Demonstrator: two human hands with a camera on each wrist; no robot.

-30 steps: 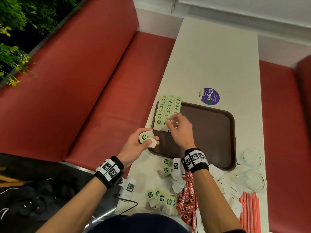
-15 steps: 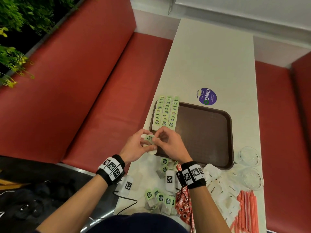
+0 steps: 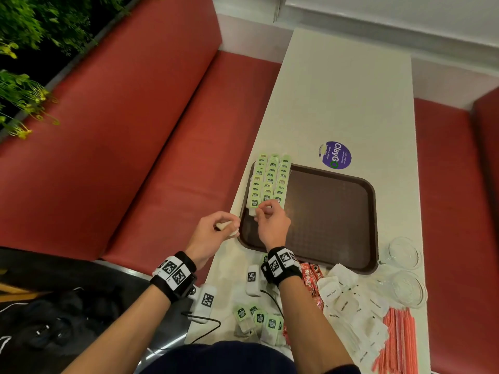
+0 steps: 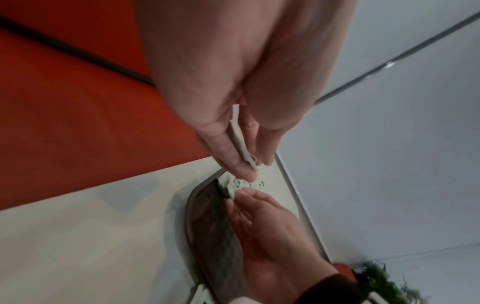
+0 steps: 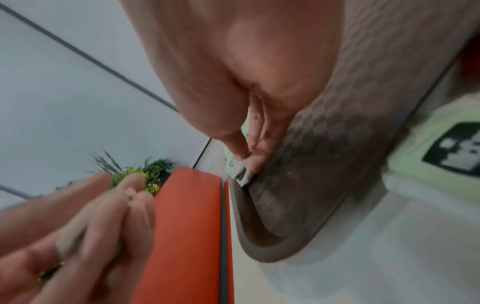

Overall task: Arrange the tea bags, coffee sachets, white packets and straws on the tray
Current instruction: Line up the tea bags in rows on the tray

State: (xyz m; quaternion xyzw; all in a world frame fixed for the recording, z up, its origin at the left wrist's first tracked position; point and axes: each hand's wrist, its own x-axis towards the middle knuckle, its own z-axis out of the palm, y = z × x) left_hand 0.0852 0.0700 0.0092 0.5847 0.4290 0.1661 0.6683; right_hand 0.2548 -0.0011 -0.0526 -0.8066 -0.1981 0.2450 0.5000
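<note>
Overhead head view; blurry close wrists

A long white counter (image 3: 348,85) stands between red seats (image 3: 129,136). A round purple sticker (image 3: 336,155) is stuck on it. Two clear glass bowls (image 3: 403,252) sit near its right edge. Green plants (image 3: 24,36) grow behind the left seat.

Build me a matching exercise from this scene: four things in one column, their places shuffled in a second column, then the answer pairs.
Things:
1. straws
2. rows of tea bags
3. purple sticker
4. coffee sachets

Places:
A. on the table just beyond the tray's far edge
B. along the tray's left side
C. near right corner of the table, beside the white packets
D. on the table next to the right wrist, just off the tray's near edge

Pairs: 1-C, 2-B, 3-A, 4-D
</note>
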